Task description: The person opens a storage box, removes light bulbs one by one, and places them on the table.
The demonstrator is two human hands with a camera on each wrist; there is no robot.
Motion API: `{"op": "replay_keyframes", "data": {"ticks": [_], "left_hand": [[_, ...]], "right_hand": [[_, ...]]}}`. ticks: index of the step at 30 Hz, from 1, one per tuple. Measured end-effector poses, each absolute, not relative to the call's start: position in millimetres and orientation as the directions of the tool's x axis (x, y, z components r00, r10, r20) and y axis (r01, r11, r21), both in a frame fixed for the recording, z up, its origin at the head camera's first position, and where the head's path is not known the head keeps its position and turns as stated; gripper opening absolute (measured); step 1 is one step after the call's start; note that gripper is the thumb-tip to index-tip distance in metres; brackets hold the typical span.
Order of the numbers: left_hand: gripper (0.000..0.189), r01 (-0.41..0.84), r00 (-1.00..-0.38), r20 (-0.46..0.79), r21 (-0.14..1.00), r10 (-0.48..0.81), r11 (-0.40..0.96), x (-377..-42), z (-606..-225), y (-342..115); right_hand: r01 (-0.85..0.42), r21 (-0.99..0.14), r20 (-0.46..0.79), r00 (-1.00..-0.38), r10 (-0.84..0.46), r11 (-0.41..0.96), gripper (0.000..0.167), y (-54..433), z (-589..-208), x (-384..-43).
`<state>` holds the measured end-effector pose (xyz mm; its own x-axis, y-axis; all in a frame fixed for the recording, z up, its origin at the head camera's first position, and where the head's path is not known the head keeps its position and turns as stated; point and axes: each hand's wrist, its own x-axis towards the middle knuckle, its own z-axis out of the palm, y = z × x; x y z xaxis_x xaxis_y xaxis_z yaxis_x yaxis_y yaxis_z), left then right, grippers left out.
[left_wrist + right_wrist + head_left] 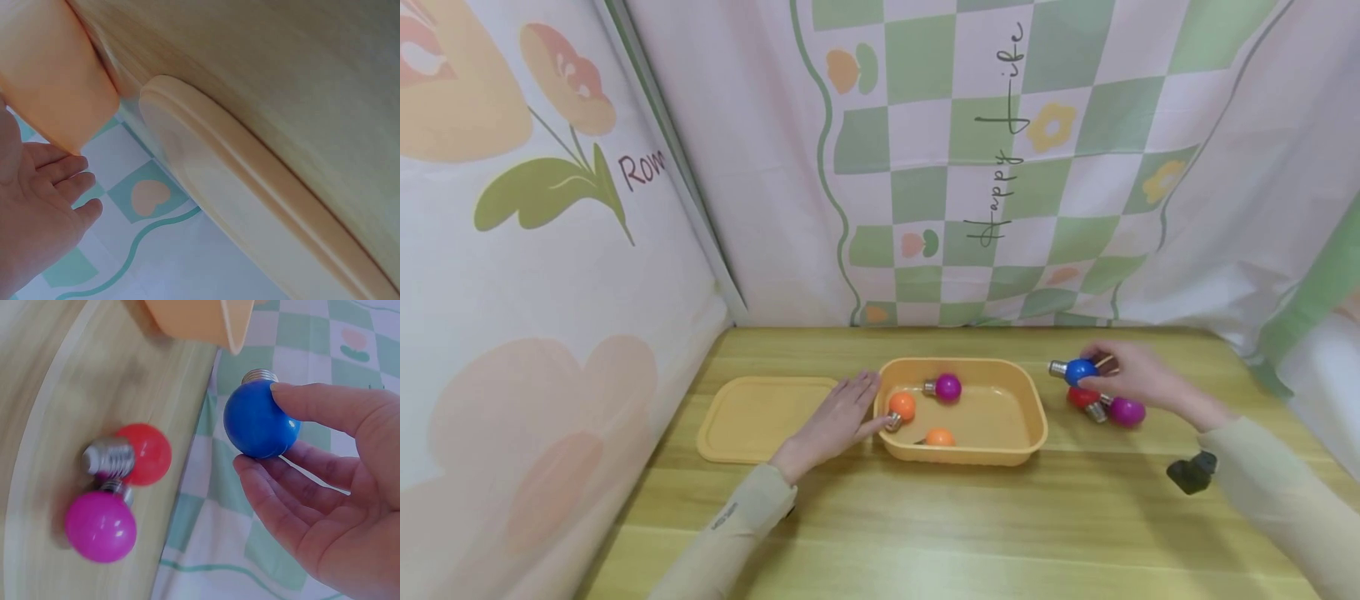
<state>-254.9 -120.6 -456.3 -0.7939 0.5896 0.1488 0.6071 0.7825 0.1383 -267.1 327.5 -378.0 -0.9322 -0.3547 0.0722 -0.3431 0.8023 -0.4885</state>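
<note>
You've got three bulbs in the yellow tub [1033, 417] already: an orange bulb [902, 406] at its left end, a purple bulb [947, 387] toward the far side, and a second orange one [939, 437] by the near wall. Judging from that, you're approx. halfway. The blue bulb [259, 420] is off the table [925, 517], pinched btwn thumb and fingers of your right hand [1131, 377], just right of the tub, metal base pointing left. A red bulb [140, 454] and a magenta bulb [100, 525] lie touching on the wood right under that hand. The lid [760, 417] sits flat, left of the tub. Your left hand [835, 421] is flat w/ fingers straight, tips at the tub's left rim beside the orange bulb, holding nothing.
</note>
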Motion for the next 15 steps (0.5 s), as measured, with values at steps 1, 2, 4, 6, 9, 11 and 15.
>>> {"op": "replay_keyframes", "data": {"ticks": [1,2,4,6,9,11,15], "left_hand": [[0.075,0.608,-0.793,0.150,0.137,0.590,0.782,-255,-456,-121],[0.075,0.608,-0.793,0.150,0.134,0.590,0.783,-255,-456,-120],[0.075,0.608,-0.793,0.150,0.127,0.591,0.783,-255,-457,-120],[0.076,0.609,-0.792,0.149,0.121,0.592,0.784,-255,-457,-120],[0.076,0.610,-0.791,0.150,0.113,0.593,0.784,-255,-456,-120],[0.076,0.611,-0.790,0.152,0.112,0.595,0.783,-255,-456,-120],[0.076,0.610,-0.791,0.147,0.120,0.594,0.783,-254,-456,-121]], "right_hand": [[-0.339,-0.488,0.069,-0.934,-0.351,0.805,0.039,331,-378,-267],[-0.336,-0.484,0.067,-0.935,-0.349,0.808,0.039,334,-379,-267],[-0.323,-0.475,0.060,-0.940,-0.336,0.819,0.038,340,-379,-267],[-0.317,-0.472,0.057,-0.942,-0.330,0.823,0.037,345,-380,-267],[-0.302,-0.463,0.057,-0.948,-0.312,0.833,0.037,351,-380,-265],[-0.302,-0.461,0.061,-0.949,-0.310,0.834,0.038,354,-379,-264],[-0.284,-0.457,0.052,-0.955,-0.293,0.843,0.040,361,-380,-264]]}}
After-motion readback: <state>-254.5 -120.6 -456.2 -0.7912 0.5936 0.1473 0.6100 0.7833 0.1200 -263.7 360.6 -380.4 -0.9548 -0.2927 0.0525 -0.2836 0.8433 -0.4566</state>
